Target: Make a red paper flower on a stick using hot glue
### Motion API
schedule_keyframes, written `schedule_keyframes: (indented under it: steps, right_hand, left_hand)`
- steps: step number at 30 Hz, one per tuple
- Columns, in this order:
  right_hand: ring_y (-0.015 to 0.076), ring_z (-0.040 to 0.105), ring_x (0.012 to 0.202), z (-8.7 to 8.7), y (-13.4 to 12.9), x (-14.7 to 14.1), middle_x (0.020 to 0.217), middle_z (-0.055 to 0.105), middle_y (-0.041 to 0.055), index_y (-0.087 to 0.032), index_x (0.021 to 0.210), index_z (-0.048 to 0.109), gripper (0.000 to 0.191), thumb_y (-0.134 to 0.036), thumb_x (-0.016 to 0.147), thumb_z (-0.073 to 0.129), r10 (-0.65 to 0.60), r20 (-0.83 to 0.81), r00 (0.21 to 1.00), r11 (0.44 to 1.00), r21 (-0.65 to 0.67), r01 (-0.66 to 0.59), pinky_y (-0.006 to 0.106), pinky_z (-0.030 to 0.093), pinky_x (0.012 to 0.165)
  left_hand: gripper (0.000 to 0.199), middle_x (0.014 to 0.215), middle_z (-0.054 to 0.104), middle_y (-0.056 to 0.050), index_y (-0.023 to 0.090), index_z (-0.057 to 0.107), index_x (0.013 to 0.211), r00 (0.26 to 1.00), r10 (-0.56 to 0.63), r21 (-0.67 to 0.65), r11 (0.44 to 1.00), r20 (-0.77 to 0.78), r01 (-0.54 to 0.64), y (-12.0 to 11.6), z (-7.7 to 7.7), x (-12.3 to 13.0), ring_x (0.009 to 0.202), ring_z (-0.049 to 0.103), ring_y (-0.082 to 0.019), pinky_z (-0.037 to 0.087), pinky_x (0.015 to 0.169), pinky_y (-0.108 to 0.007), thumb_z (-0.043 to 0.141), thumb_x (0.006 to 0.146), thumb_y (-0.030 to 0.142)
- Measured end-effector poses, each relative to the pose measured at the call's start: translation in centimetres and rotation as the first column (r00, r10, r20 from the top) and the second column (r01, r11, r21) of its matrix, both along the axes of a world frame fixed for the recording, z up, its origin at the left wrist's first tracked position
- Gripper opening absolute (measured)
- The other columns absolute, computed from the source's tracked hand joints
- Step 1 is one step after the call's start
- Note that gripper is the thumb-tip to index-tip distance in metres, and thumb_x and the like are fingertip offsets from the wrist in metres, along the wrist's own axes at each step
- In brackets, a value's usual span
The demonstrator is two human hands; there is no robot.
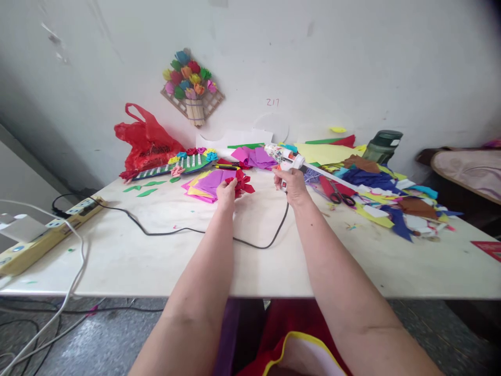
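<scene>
A red paper flower (244, 184) is pinched in my left hand (227, 192), over the right edge of a stack of purple, yellow and pink paper sheets (205, 183). My right hand (291, 185) is wrapped round the handle of a white glue gun (290, 161), whose body tilts up and to the left. From its grip a black cord (260, 246) curves down and runs left across the white table (156, 266). The two hands are apart, with a small gap between flower and glue gun.
Green leaf cutouts (147, 192), a decorated board (172, 168) and a red plastic bag (148, 141) are left. Scissors (342, 194), paper scraps (391, 188) and a dark green bottle (382, 146) are right. A yellow power strip (37, 249) lies at the left edge.
</scene>
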State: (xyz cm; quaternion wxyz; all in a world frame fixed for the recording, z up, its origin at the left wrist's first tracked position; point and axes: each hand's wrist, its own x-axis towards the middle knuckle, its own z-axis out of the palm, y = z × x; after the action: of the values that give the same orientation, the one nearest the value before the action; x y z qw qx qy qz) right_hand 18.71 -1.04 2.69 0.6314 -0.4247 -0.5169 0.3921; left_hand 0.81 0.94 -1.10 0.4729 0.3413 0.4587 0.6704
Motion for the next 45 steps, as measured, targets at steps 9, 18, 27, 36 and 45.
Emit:
schedule_keyframes:
  steps: [9,18,27,36,45]
  right_hand:
    - [0.0297,0.066,0.109,-1.8,0.4,1.2,0.115,0.073,0.0112,-0.025,0.119,0.067,0.041,-0.031,0.08,0.058,-0.106,0.92,0.376,0.932,-0.041,0.361,0.039,0.05,0.088]
    - [0.0326,0.061,0.121,-1.9,0.3,0.0,0.132,0.063,0.0181,-0.019,0.129,0.063,0.047,-0.03,0.084,0.054,0.097,0.974,0.206,0.955,-0.149,0.255,0.041,0.048,0.096]
    - [0.0285,0.058,0.117,-1.0,-0.5,-0.2,0.127,0.064,0.0125,-0.023,0.118,0.073,0.038,-0.034,0.088,0.052,-0.219,0.921,0.321,0.947,0.122,0.298,0.038,0.045,0.098]
    - [0.0159,0.06,0.083,-0.7,-0.2,-0.8,0.097,0.07,0.0023,-0.026,0.099,0.08,0.024,-0.034,0.086,0.061,-0.18,0.805,0.565,0.983,0.161,0.084,0.027,0.044,0.076]
    - [0.0162,0.062,0.086,-0.4,-0.4,-0.5,0.1,0.071,0.0014,-0.027,0.098,0.08,0.021,-0.03,0.084,0.064,-0.123,0.852,0.509,0.992,0.116,0.045,0.027,0.043,0.075]
  left_hand:
    - [0.024,0.058,0.063,-0.001,0.016,0.056,0.076,1.0,0.002,0.076,0.997,0.011,-0.003,-0.4,0.6,-0.4,0.043,0.057,-0.012,0.037,0.044,-0.023,0.072,0.069,0.033]
    - [0.03,0.056,0.061,-0.001,0.016,0.058,0.075,0.987,-0.158,0.162,0.973,-0.038,0.162,-1.0,1.0,0.0,0.04,0.052,-0.01,0.031,0.04,-0.022,0.076,0.065,0.037]
    - [0.031,0.058,0.063,-0.003,0.016,0.061,0.076,0.942,-0.295,0.145,0.937,-0.162,0.318,-0.9,0.4,0.2,0.042,0.053,-0.01,0.033,0.04,-0.021,0.077,0.067,0.041]
    - [0.033,0.057,0.062,-0.002,0.017,0.061,0.075,0.88,-0.393,0.118,0.893,-0.266,0.435,-1.6,0.5,0.5,0.044,0.054,-0.01,0.037,0.042,-0.021,0.08,0.067,0.042]
    - [0.035,0.06,0.064,-0.004,0.016,0.064,0.076,0.839,-0.447,0.088,0.865,-0.31,0.493,-1.6,0.4,0.6,0.046,0.054,-0.011,0.039,0.044,-0.022,0.08,0.067,0.046]
